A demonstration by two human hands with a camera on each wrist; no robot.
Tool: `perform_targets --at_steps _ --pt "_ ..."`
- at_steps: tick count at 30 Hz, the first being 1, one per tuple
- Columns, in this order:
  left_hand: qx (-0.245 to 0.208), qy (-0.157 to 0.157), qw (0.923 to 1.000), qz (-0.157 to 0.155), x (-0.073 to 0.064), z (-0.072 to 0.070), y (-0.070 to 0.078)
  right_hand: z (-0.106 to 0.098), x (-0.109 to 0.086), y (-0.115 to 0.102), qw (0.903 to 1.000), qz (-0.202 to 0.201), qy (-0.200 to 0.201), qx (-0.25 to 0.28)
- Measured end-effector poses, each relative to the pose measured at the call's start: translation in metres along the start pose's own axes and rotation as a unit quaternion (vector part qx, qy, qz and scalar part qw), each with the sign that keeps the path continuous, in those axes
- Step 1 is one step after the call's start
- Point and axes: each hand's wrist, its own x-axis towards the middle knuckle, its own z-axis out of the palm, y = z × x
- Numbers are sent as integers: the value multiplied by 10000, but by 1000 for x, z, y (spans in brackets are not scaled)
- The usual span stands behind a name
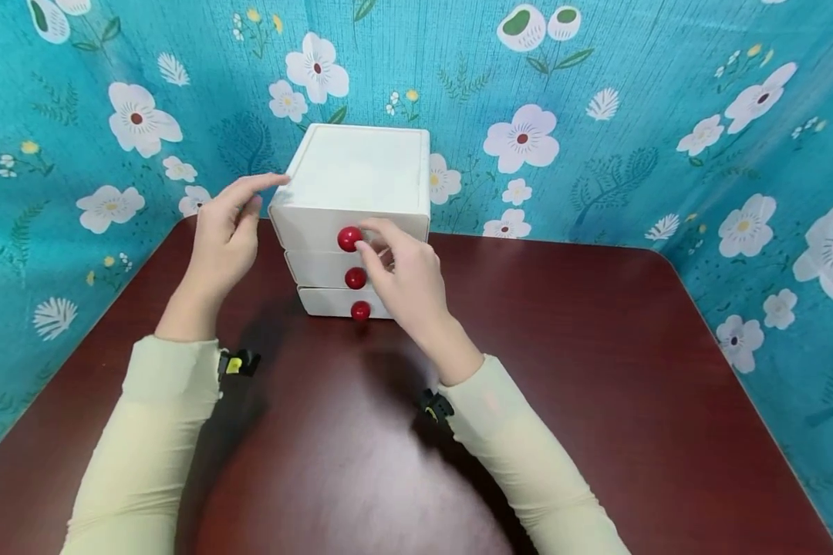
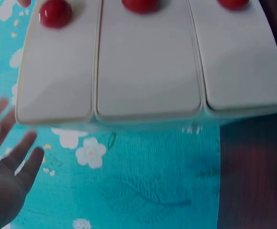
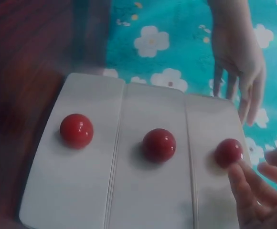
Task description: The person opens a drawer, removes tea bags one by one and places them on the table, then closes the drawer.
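A white three-drawer box (image 1: 359, 166) stands on the table with all its drawer fronts flush. Each front carries a round red knob; the top knob (image 1: 349, 239) has the thumb and index fingertips of my right hand (image 1: 409, 277) right at its side. Those fingertips overlap the knob's edge in the right wrist view (image 3: 228, 153), without wrapping round it. My left hand (image 1: 225, 231) is raised beside the box's upper left edge, index finger extended toward the corner. Its fingers look spread and loose in the left wrist view (image 2: 9, 167). Below are the middle knob (image 1: 355, 278) and bottom knob (image 1: 361, 311).
The dark red-brown tabletop (image 1: 583, 339) is glossy, with rounded far corners. A teal floral cloth (image 1: 403, 69) hangs close behind the box and along both sides. Small black wrist cameras sit on the left sleeve (image 1: 173, 385) and the right sleeve (image 1: 514, 432).
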Motion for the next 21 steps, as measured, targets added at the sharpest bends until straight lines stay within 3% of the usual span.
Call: perform_targets --at_steps 4,10,16,21 --pt "-48 -553 9982 -209 8 -7 -5 5 11 -2 9922 -172 -691 -1027" --pt "-196 -970 9950 132 12 -6 -17 9 19 -1 9560 -624 -1271 -2571" --pt "-456 -1098 9929 60 16 -6 -28 13 32 -2 9312 -928 -1577 -3152" --pt "-474 -1060 9931 -156 23 -7 -33 18 43 2 9251 -1283 -1451 -3265"
